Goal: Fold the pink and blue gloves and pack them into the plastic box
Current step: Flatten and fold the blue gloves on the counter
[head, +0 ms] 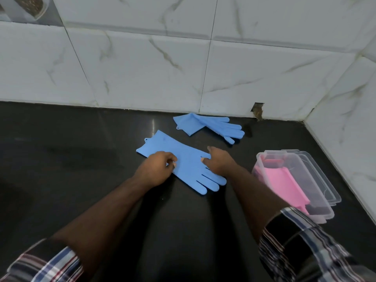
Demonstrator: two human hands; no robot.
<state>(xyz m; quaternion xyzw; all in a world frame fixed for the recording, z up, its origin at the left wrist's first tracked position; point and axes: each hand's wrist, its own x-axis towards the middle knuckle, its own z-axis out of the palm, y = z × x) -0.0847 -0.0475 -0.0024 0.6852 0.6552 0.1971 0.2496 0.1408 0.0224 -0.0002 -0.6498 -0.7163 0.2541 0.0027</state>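
A: Progress?
B: Pink gloves [284, 180] are sitting folded in the plastic box [317, 204], right. Near blue glove [183, 159] is lying flat; left hand [156, 169] and right hand [217, 161] are pinching it. Far blue glove [207, 127] is waiting by the wall.

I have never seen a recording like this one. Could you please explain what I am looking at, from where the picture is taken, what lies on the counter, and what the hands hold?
There is no machine here. A camera worn on a person's head looks down at their two bare hands. On the black counter lie two blue gloves. The near blue glove lies flat; the left hand pinches its edge and the right hand rests on it. The far blue glove lies by the tiled wall, untouched. On the right stands an open clear plastic box with pink gloves already inside, its lid beside it.
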